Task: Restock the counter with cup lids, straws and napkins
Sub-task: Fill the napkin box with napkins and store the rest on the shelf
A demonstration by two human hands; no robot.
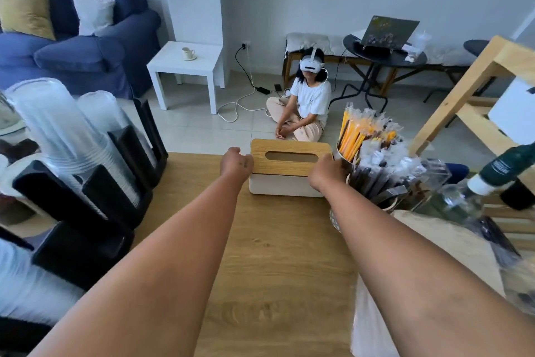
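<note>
A white napkin box [285,184] with a wooden slotted lid [289,158] stands at the far edge of the wooden counter [260,255]. My left hand [236,164] grips the lid's left end and my right hand [325,173] grips its right end. Wrapped straws, orange and black [362,136], stand in a holder just right of the box. At the left, clear cup lids [66,136] are stacked in a black rack [95,197].
A glass bottle with a green neck [474,191] and a beige bag [428,235] sit at the right, beside a wooden shelf frame [463,81]. Beyond the counter a person in a headset [307,102] sits on the floor. A blue sofa [86,38] and a white side table [185,67] stand behind.
</note>
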